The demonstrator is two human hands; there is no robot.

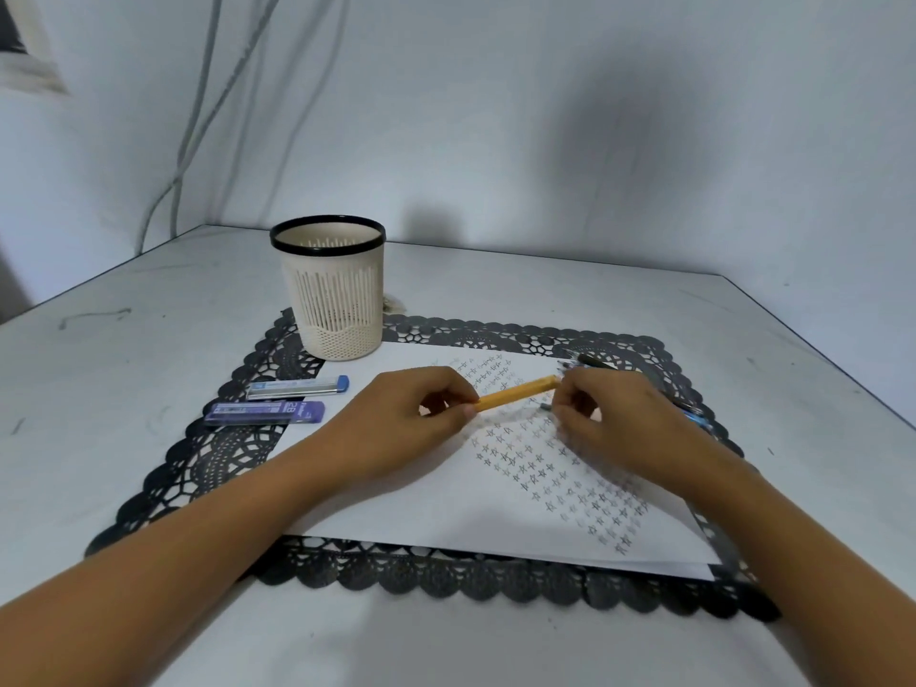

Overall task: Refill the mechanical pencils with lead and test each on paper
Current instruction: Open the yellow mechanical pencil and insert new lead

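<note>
The left hand (396,419) pinches a yellow mechanical pencil (518,393) in its fingers above the paper (446,518). The right hand (624,423) meets the pencil's far end; its blurred fingers' grip cannot be told. Two lead cases (277,401) lie on the worktop (124,369) left of the left fingers.

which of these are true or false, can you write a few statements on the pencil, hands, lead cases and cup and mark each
1. The left hand holds the yellow pencil. True.
2. The two lead cases lie inside the cup. False: they lie on the black mat, left of the paper.
3. The paper is blank. False: it carries rows of small pencilled marks.
4. The right hand is at the pencil's far end. True.
5. The cup lies tipped over. False: it stands upright.
</note>
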